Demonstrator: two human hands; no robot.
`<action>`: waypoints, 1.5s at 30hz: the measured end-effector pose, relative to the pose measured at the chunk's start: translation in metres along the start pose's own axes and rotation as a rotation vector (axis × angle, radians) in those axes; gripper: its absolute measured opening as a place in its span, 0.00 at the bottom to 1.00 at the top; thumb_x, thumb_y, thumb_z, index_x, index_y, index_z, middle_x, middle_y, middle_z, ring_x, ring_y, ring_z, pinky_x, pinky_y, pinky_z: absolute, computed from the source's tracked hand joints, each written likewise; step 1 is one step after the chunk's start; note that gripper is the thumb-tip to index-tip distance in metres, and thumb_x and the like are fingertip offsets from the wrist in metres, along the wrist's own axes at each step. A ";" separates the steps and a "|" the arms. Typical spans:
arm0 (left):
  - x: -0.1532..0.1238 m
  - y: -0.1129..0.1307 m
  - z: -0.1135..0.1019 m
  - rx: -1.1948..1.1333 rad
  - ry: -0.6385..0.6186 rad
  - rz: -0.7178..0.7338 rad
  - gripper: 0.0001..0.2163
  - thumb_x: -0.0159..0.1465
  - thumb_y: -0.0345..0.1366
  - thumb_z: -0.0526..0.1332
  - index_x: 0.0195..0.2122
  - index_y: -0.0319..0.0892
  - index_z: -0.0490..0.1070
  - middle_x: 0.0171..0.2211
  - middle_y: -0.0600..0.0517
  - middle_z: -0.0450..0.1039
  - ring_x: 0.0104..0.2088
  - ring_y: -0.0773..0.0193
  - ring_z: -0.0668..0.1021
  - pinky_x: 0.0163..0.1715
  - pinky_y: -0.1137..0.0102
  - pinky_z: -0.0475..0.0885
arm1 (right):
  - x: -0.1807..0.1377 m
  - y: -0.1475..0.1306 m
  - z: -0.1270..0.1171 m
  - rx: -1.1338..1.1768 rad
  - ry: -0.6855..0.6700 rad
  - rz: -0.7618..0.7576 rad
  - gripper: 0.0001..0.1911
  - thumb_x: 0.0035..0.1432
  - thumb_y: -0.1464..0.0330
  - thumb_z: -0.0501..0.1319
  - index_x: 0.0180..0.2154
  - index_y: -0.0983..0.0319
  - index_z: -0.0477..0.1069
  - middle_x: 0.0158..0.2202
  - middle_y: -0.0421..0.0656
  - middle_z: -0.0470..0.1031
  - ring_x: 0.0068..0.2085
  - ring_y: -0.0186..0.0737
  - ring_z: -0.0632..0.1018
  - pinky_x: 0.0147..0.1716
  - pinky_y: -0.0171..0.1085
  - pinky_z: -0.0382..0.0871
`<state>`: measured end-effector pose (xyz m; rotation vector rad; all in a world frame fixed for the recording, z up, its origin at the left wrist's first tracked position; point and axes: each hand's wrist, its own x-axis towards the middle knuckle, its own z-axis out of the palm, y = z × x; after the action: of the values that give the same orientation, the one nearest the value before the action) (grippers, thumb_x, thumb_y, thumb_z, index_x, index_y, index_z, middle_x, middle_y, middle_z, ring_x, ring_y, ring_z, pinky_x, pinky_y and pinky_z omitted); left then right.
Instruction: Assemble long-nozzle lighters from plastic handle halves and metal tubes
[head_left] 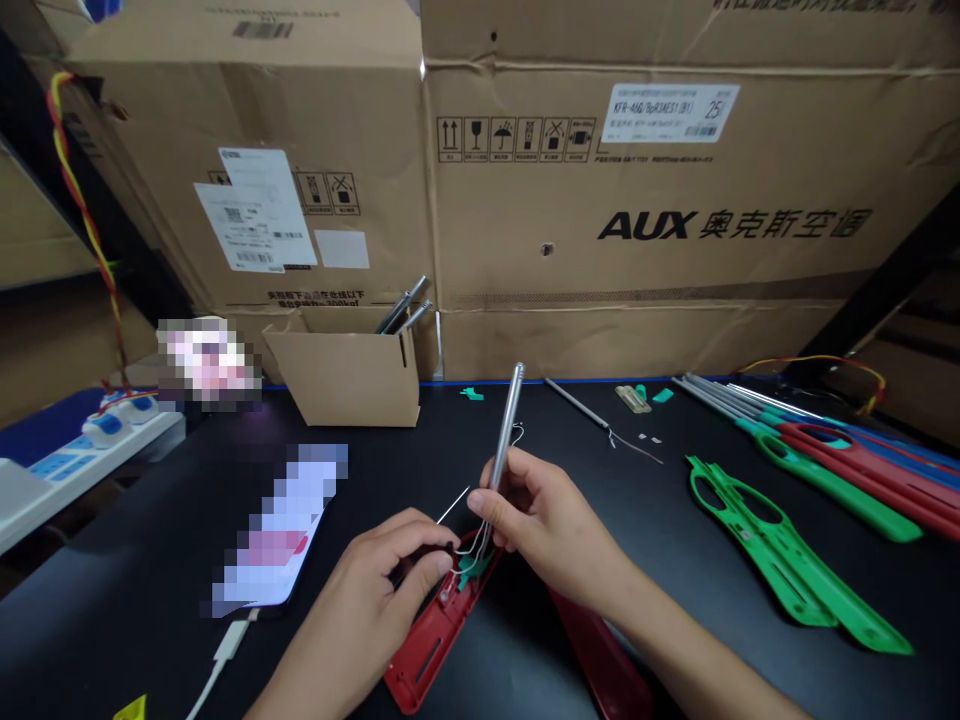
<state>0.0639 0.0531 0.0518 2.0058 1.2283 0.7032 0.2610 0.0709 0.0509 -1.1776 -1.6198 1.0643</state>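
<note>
With thumb and fingertips of the right hand (544, 510) closed around the metal tube (507, 425), holds it nearly upright, top tilted a little to the right, low on its length. Reaches in from the lower right with the right forearm, wrist almost straight, back of the hand turned outward. With thumb and forefinger of the left hand (379, 580) nearly meeting, pinches a dark piece (450, 547), too hidden to identify; cannot tell whether also gripping the white wires (469, 571) looping from the tube's lower end to these tips. Curls the other left fingers toward the palm, back of the hand up, forearm rising from the bottom edge. Just past the left fingertips, a thin metal shaft (454, 505), pointing up and to the right.

Directly under both hands, on the black table (405, 465), a red shell (424, 650), open side up, with a teal part (472, 570) inside. Partly under the right forearm, another red piece (600, 650).

Farther right, green shells (780, 545) lying side by side, then a cluster of green, red and blue handles (862, 455) with metal rods. Beyond the hands, a loose tube (577, 403) with wires at one end, near a clear piece (634, 399). To the left, a phone (281, 540) on a white cable (217, 660), a small cardboard box (356, 385) holding more tubes (405, 305), and a power strip (90, 460). Behind everything, large cartons (675, 290).
</note>
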 end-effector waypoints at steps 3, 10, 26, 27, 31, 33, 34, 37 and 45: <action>-0.001 -0.003 0.000 -0.004 -0.003 -0.016 0.10 0.66 0.38 0.56 0.36 0.49 0.78 0.35 0.55 0.79 0.36 0.63 0.80 0.39 0.73 0.73 | 0.001 0.001 -0.001 -0.009 -0.001 0.003 0.07 0.62 0.64 0.61 0.33 0.60 0.67 0.24 0.35 0.68 0.24 0.32 0.71 0.25 0.32 0.64; -0.004 -0.006 0.001 0.038 0.025 -0.061 0.09 0.66 0.39 0.57 0.39 0.51 0.78 0.37 0.55 0.81 0.39 0.62 0.81 0.41 0.72 0.73 | 0.002 0.002 0.001 0.027 -0.017 0.023 0.08 0.62 0.64 0.61 0.33 0.60 0.67 0.25 0.35 0.68 0.24 0.31 0.71 0.25 0.32 0.65; -0.009 -0.011 0.004 0.045 0.021 0.005 0.09 0.67 0.39 0.57 0.38 0.50 0.77 0.35 0.56 0.80 0.36 0.63 0.81 0.39 0.74 0.71 | 0.002 0.006 0.003 -0.040 0.008 0.005 0.07 0.61 0.64 0.62 0.33 0.60 0.69 0.26 0.36 0.70 0.25 0.32 0.71 0.26 0.33 0.64; -0.010 -0.011 0.004 0.039 0.018 0.001 0.09 0.67 0.39 0.56 0.38 0.50 0.77 0.35 0.56 0.80 0.36 0.64 0.80 0.39 0.74 0.71 | 0.002 0.006 0.002 -0.046 0.009 0.003 0.07 0.61 0.64 0.61 0.33 0.60 0.69 0.26 0.36 0.70 0.25 0.32 0.71 0.26 0.33 0.64; -0.012 -0.014 0.005 0.027 0.022 -0.004 0.08 0.67 0.39 0.57 0.38 0.50 0.77 0.36 0.56 0.80 0.37 0.64 0.80 0.40 0.75 0.70 | 0.001 0.004 0.001 -0.060 0.015 0.004 0.07 0.61 0.65 0.62 0.32 0.60 0.69 0.26 0.36 0.70 0.25 0.32 0.71 0.26 0.33 0.64; -0.012 -0.014 0.006 0.022 0.029 -0.007 0.08 0.67 0.39 0.57 0.37 0.50 0.77 0.35 0.57 0.80 0.37 0.64 0.80 0.39 0.75 0.70 | 0.001 0.003 0.000 -0.062 0.014 0.008 0.07 0.61 0.65 0.61 0.32 0.60 0.69 0.26 0.36 0.70 0.25 0.32 0.71 0.26 0.33 0.63; -0.012 -0.014 0.006 0.021 0.028 -0.010 0.08 0.67 0.39 0.57 0.37 0.51 0.77 0.35 0.57 0.80 0.36 0.65 0.80 0.39 0.75 0.70 | 0.001 0.003 0.000 -0.062 0.013 0.009 0.06 0.61 0.65 0.61 0.32 0.60 0.69 0.26 0.36 0.70 0.25 0.32 0.71 0.26 0.33 0.63; -0.011 -0.014 0.006 0.025 0.023 -0.014 0.09 0.68 0.39 0.57 0.36 0.51 0.77 0.34 0.57 0.79 0.35 0.65 0.80 0.38 0.76 0.70 | 0.001 0.002 0.000 -0.059 0.009 0.006 0.06 0.61 0.65 0.61 0.32 0.60 0.69 0.26 0.36 0.70 0.25 0.32 0.71 0.26 0.33 0.63; -0.009 -0.017 0.007 0.030 0.048 0.039 0.07 0.66 0.37 0.58 0.35 0.50 0.77 0.33 0.58 0.80 0.34 0.67 0.81 0.37 0.77 0.71 | 0.003 0.001 -0.001 -0.076 0.010 0.014 0.07 0.60 0.66 0.61 0.31 0.60 0.68 0.26 0.36 0.69 0.25 0.32 0.70 0.26 0.32 0.63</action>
<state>0.0557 0.0487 0.0334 2.0531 1.2379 0.7599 0.2618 0.0747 0.0505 -1.2436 -1.6590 1.0120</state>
